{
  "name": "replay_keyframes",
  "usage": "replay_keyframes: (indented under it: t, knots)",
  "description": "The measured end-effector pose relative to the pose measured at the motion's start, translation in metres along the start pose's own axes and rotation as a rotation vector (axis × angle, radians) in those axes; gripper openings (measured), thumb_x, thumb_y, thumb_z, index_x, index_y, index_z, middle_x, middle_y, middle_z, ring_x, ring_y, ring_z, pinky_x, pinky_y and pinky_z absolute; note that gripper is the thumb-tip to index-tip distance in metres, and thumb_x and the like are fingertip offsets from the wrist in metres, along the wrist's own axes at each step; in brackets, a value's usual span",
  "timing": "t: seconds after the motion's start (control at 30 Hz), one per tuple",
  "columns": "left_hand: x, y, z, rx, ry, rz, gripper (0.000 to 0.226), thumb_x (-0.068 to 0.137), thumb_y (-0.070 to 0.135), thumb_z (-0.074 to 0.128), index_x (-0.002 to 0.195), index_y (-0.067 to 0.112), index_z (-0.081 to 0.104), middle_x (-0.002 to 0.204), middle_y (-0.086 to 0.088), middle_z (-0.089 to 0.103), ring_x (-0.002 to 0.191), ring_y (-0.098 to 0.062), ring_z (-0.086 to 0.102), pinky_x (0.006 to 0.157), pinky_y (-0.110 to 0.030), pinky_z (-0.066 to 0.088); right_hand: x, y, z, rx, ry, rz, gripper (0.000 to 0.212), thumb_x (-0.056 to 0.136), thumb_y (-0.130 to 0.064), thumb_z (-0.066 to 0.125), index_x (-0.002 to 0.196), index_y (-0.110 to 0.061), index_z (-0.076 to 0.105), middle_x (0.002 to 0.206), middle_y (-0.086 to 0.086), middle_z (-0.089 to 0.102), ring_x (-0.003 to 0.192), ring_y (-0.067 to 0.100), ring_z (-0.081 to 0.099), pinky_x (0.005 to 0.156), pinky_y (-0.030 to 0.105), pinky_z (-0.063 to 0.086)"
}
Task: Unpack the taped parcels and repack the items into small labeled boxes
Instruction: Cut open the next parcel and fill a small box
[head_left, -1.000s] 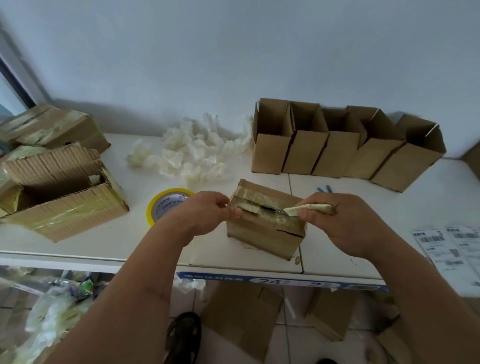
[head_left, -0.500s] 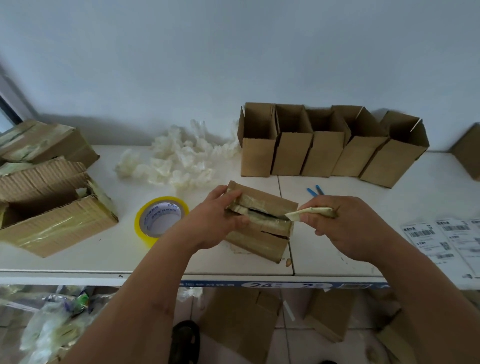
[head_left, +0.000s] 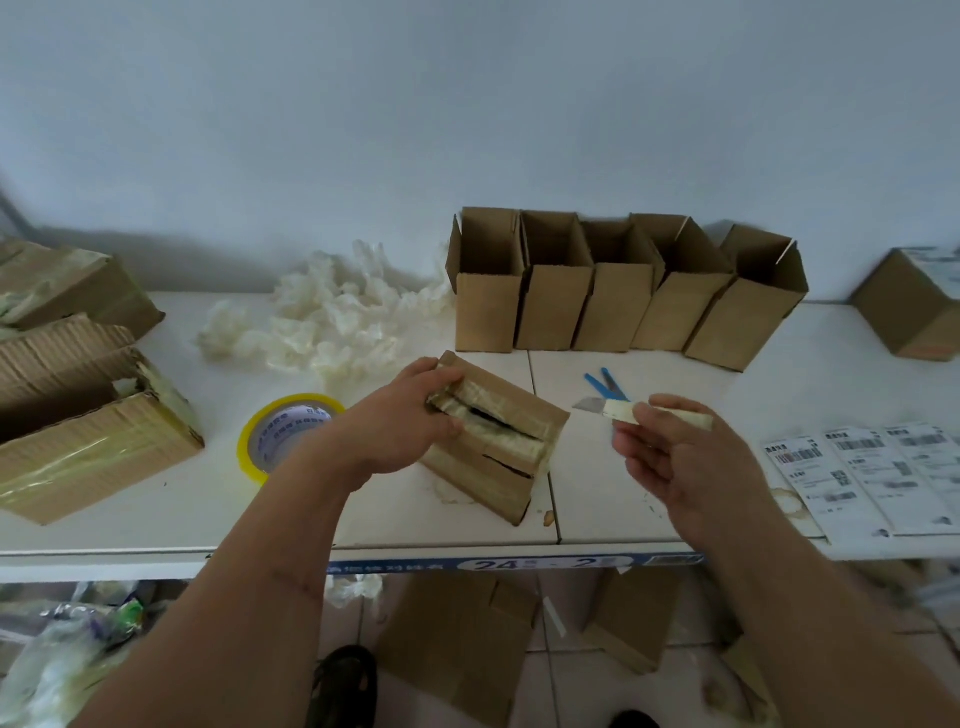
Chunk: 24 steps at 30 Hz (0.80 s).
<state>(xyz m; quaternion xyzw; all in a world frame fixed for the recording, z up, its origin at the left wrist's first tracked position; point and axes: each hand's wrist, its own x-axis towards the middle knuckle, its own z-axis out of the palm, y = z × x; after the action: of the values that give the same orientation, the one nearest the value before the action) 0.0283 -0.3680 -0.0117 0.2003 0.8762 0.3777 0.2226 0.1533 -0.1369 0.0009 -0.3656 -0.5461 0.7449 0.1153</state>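
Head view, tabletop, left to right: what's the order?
Opened taped cartons → yellow tape roll → left hand on the taped parcel → right hand holding the box cutter → shipping labels.

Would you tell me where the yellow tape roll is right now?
In the head view, the yellow tape roll lies flat on the table's left half, between the opened large carton and the left forearm.

There is a single view, from a camera worn on the person's head, so no second view overlaps it. It looks forward and down over a white table (head_left: 156, 525) toward a pale wall (head_left: 467, 104), close enough that both forearms run in from the bottom edge. The left hand (head_left: 405, 421) and right hand (head_left: 670, 457) sit near mid-frame. Beyond the fingertips the table meets the wall; nearer than the fingers, below the table's front edge, the floor (head_left: 561, 691) shows. The wide lens bends the table edge.
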Motion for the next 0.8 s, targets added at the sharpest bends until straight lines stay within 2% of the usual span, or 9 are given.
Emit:
replay_keyframes:
  t: [0.1, 0.2, 0.33, 0.4, 0.5, 0.57, 0.67, 0.73, 0.8]
  knots:
    - [0.001, 0.004, 0.008, 0.08, 0.059, -0.001, 0.058, 0.098, 0.022, 0.048, 0.151, 0.035, 0.029, 0.162, 0.016, 0.003, 0.14, -0.017, 0.025, 0.105, -0.031, 0.031, 0.006, 0.022, 0.006, 0.139, 0.067, 0.166, 0.013, 0.093, -0.015, 0.064, 0.106, -0.012, 0.063, 0.091, 0.011, 0.075, 0.077, 0.018, 0.071, 0.063, 0.028, 0.057]
    - [0.001, 0.009, 0.015, 0.204, 0.12, -0.029, 0.06, 0.096, 0.03, 0.049, 0.152, 0.035, 0.026, 0.162, 0.013, -0.001, 0.149, -0.02, 0.003, 0.118, -0.044, 0.02, 0.013, 0.039, 0.012, 0.276, 0.098, 0.28, 0.013, 0.093, -0.017, 0.065, 0.103, -0.008, 0.063, 0.092, 0.015, 0.071, 0.076, 0.02, 0.069, 0.061, 0.028, 0.06]
    - [-0.003, 0.01, 0.021, 0.331, 0.139, -0.011, 0.07, 0.092, 0.057, 0.051, 0.152, 0.035, 0.023, 0.159, 0.007, 0.005, 0.146, -0.023, 0.006, 0.118, -0.046, 0.019, 0.025, 0.055, 0.004, 0.271, 0.141, 0.266, 0.022, 0.093, -0.007, 0.059, 0.114, -0.002, 0.058, 0.098, 0.014, 0.064, 0.08, 0.022, 0.067, 0.06, 0.028, 0.059]
    - [-0.003, 0.007, 0.019, 0.345, 0.133, 0.005, 0.07, 0.092, 0.059, 0.051, 0.152, 0.034, 0.025, 0.156, 0.006, 0.01, 0.144, -0.024, 0.01, 0.118, -0.045, 0.021, 0.028, 0.059, -0.002, 0.196, 0.154, 0.225, 0.026, 0.092, -0.003, 0.057, 0.117, -0.002, 0.057, 0.1, 0.014, 0.063, 0.08, 0.024, 0.066, 0.063, 0.031, 0.056]
    - [0.001, 0.002, 0.014, 0.35, 0.111, 0.044, 0.068, 0.094, 0.053, 0.053, 0.153, 0.034, 0.025, 0.158, 0.009, 0.012, 0.147, -0.018, 0.006, 0.119, -0.044, 0.018, 0.028, 0.059, -0.004, 0.023, 0.213, 0.145, 0.02, 0.09, -0.003, 0.059, 0.109, -0.001, 0.06, 0.091, 0.013, 0.064, 0.076, 0.026, 0.064, 0.07, 0.038, 0.057]
    - [0.003, -0.001, 0.011, 0.323, 0.105, 0.053, 0.067, 0.096, 0.047, 0.054, 0.154, 0.033, 0.024, 0.161, 0.012, 0.01, 0.149, -0.014, -0.002, 0.121, -0.045, 0.013, 0.027, 0.057, -0.004, -0.327, 0.261, 0.043, 0.024, 0.091, -0.012, 0.062, 0.112, 0.0, 0.062, 0.094, 0.012, 0.064, 0.078, 0.022, 0.06, 0.073, 0.036, 0.052]
    - [0.004, -0.001, 0.01, 0.27, 0.1, 0.047, 0.066, 0.097, 0.037, 0.056, 0.154, 0.03, 0.023, 0.162, 0.013, 0.008, 0.15, -0.013, -0.005, 0.122, -0.043, 0.009, 0.021, 0.054, -0.001, -0.918, 0.277, -0.026, 0.047, 0.094, -0.038, 0.059, 0.132, -0.012, 0.05, 0.121, 0.01, 0.054, 0.108, 0.025, 0.051, 0.092, 0.039, 0.043]
    - [0.004, 0.0, 0.011, 0.242, 0.104, 0.045, 0.066, 0.097, 0.033, 0.057, 0.154, 0.028, 0.023, 0.163, 0.012, 0.008, 0.15, -0.013, -0.005, 0.122, -0.042, 0.009, 0.014, 0.049, 0.005, -1.059, 0.285, -0.096, 0.057, 0.093, -0.049, 0.056, 0.139, -0.019, 0.043, 0.136, 0.01, 0.044, 0.125, 0.029, 0.04, 0.101, 0.043, 0.037]
    - [0.004, 0.0, 0.011, 0.19, 0.106, 0.044, 0.068, 0.097, 0.03, 0.058, 0.154, 0.025, 0.024, 0.163, 0.012, 0.008, 0.15, -0.011, -0.003, 0.122, -0.038, 0.01, 0.006, 0.041, 0.015, -0.998, 0.227, -0.279, 0.053, 0.091, -0.051, 0.057, 0.136, -0.024, 0.048, 0.139, 0.004, 0.043, 0.129, 0.026, 0.037, 0.104, 0.041, 0.035]
